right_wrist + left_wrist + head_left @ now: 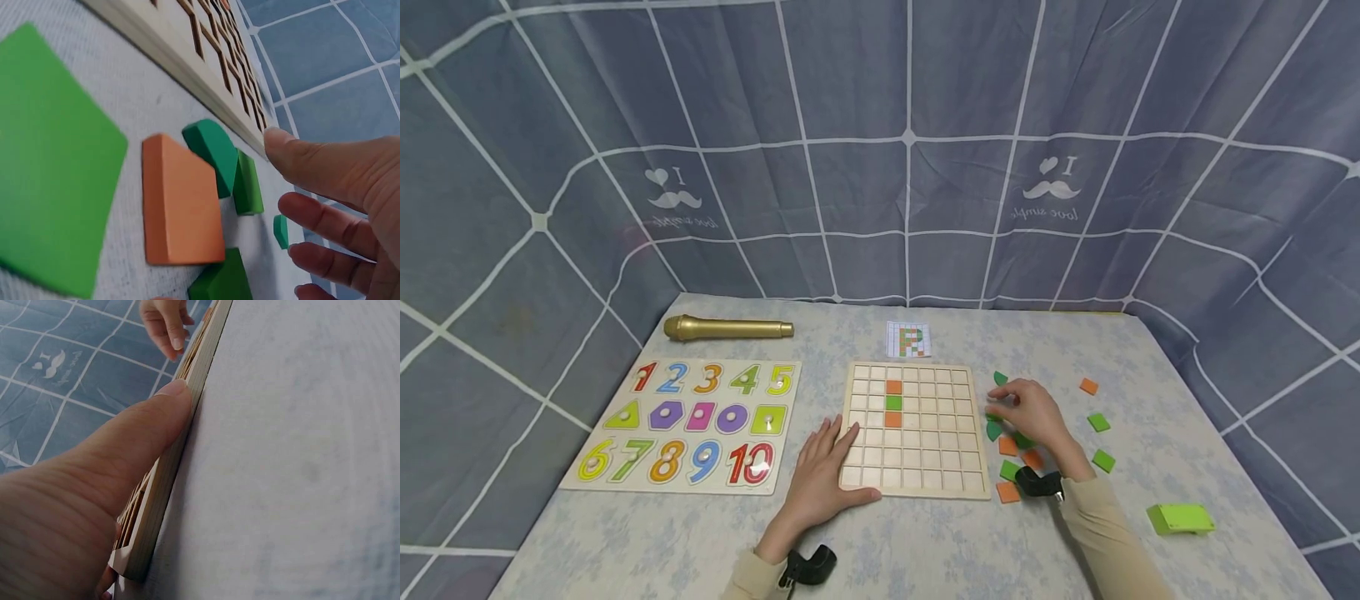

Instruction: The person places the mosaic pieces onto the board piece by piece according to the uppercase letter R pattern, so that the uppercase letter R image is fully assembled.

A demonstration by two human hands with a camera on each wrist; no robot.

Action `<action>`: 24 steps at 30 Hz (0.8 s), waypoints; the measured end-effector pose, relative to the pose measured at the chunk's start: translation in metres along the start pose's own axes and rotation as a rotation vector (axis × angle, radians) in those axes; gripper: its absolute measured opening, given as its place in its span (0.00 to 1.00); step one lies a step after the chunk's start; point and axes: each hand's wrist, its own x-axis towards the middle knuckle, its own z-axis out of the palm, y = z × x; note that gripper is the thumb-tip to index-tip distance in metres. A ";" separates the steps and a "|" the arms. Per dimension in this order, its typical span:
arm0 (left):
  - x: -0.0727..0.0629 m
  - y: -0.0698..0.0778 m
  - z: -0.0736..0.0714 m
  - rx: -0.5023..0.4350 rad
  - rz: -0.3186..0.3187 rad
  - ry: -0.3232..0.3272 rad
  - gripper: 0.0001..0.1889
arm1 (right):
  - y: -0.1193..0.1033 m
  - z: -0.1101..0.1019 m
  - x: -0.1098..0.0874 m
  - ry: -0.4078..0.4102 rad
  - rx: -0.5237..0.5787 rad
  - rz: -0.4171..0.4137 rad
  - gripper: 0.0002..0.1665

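A wooden grid board lies in the middle of the table, with two orange squares and one green square in one column. My left hand rests at its near left corner, thumb along the front edge and fingers spread by the left side. To the board's right, my right hand hovers over scattered pieces, thumb and fingers apart with nothing between them. Below it, the right wrist view shows an orange square tile, a rounded teal piece and a large green tile. The hand partly covers some pieces in the head view.
Behind the board lies a small pattern card with a coloured letter R. A number and shape puzzle is at left, a gold microphone behind it. Loose tiles and a lime green block lie at right.
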 end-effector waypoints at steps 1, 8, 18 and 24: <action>0.000 0.000 0.000 0.000 0.000 0.000 0.52 | 0.001 0.000 0.000 -0.010 0.002 0.002 0.14; 0.000 0.001 -0.001 -0.005 -0.005 0.002 0.52 | 0.003 -0.003 -0.002 -0.071 0.037 0.005 0.12; 0.002 0.001 -0.001 0.004 0.004 0.003 0.53 | 0.009 -0.004 0.003 -0.114 0.050 0.007 0.10; 0.000 0.000 0.000 0.002 -0.010 -0.017 0.53 | 0.012 -0.003 0.003 -0.128 0.037 0.013 0.08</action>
